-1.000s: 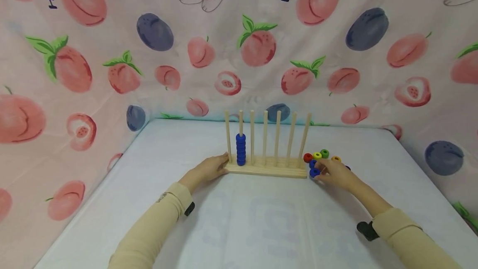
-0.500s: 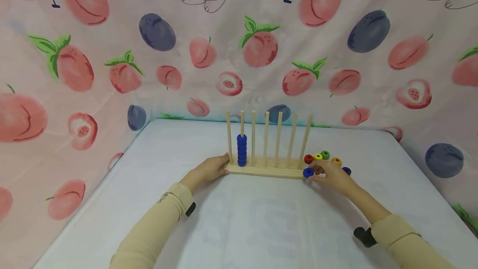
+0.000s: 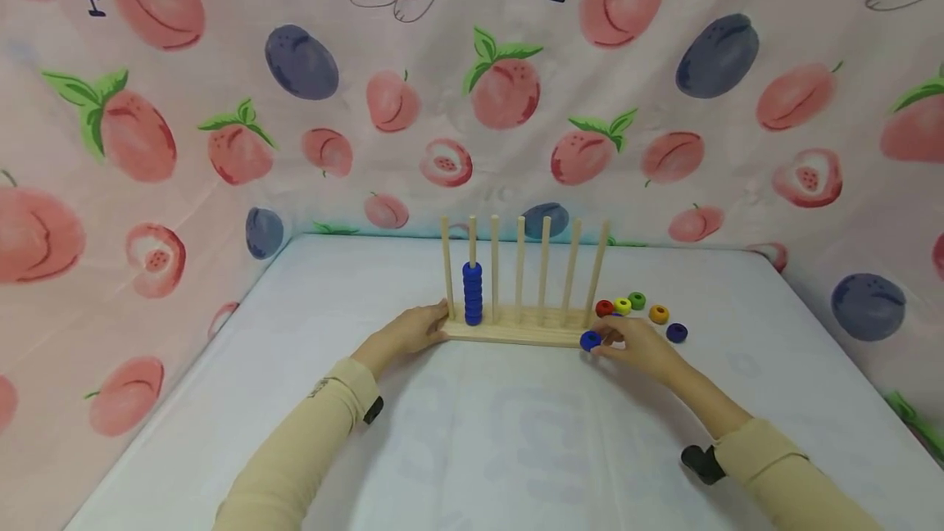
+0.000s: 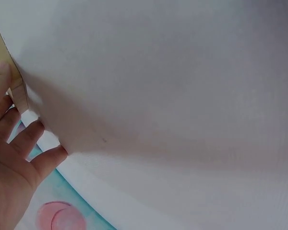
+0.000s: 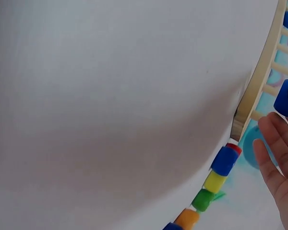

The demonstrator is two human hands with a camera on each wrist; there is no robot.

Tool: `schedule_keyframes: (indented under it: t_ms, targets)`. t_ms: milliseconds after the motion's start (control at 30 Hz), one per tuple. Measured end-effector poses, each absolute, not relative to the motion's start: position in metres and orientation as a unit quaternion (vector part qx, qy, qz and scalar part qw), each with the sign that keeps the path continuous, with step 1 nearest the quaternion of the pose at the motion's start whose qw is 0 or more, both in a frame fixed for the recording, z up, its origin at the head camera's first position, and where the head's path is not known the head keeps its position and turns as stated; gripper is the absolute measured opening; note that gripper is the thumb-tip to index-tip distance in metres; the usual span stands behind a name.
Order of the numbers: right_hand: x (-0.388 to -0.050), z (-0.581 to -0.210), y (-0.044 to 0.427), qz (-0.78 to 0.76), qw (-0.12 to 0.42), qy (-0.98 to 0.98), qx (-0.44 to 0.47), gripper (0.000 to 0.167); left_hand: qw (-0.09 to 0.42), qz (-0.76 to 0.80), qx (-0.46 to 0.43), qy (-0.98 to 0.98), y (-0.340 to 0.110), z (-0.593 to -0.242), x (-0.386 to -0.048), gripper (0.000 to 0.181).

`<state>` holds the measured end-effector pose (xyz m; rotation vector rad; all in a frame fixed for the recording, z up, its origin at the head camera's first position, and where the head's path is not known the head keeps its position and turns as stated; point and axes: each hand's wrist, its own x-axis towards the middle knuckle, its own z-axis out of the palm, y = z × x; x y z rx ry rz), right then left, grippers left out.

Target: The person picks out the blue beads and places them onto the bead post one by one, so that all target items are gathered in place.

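A wooden peg stand (image 3: 516, 336) with several upright pegs stands on the table. Blue beads (image 3: 473, 295) are stacked on its second peg from the left. My left hand (image 3: 409, 329) grips the left end of the base, thumb on the near side, as the left wrist view also shows. Between thumb and fingertips my right hand (image 3: 640, 347) pinches a blue bead (image 3: 590, 341) in front of the stand's right end. The right wrist view has this bead (image 5: 285, 98) off the table, beside the pegs, with the other fingers spread loosely.
Right of the stand lie loose beads: red (image 3: 604, 308), yellow (image 3: 623, 306), green (image 3: 637, 301), orange (image 3: 659, 315) and dark purple-blue (image 3: 677, 333). Another blue bead (image 5: 224, 161) is mostly hidden behind my right hand in the head view. A fruit-print cloth (image 3: 457, 64) hangs behind the table.
My right hand has carried the blue bead leftward from the loose beads to the front of the stand's right end. The left hand stays on the base.
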<state>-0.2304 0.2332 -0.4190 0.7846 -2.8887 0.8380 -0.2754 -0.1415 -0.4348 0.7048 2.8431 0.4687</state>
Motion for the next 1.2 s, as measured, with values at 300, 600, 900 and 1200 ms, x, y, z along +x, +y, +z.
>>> schedule_keyframes:
  t_ms: [300,600,900,1200]
  targets:
    - [-0.232,-0.424,0.217,0.310,0.024,-0.920,0.239,0.026,0.090,0.158,0.240,0.954,-0.143,-0.433,-0.276,0.060]
    - [-0.235,-0.422,0.197,0.332,0.006,-0.914,0.234,0.026,0.096,0.165,0.240,0.952,-0.143,-0.431,-0.274,0.061]
    - [-0.242,-0.411,0.174,0.346,0.036,-0.900,0.264,0.027,0.089,0.163,0.244,0.952,-0.141,-0.436,-0.278,0.058]
    - [-0.245,-0.405,0.146,0.377,0.069,-0.882,0.274,0.026,0.090,0.162,0.235,0.954,-0.142,-0.437,-0.276,0.059]
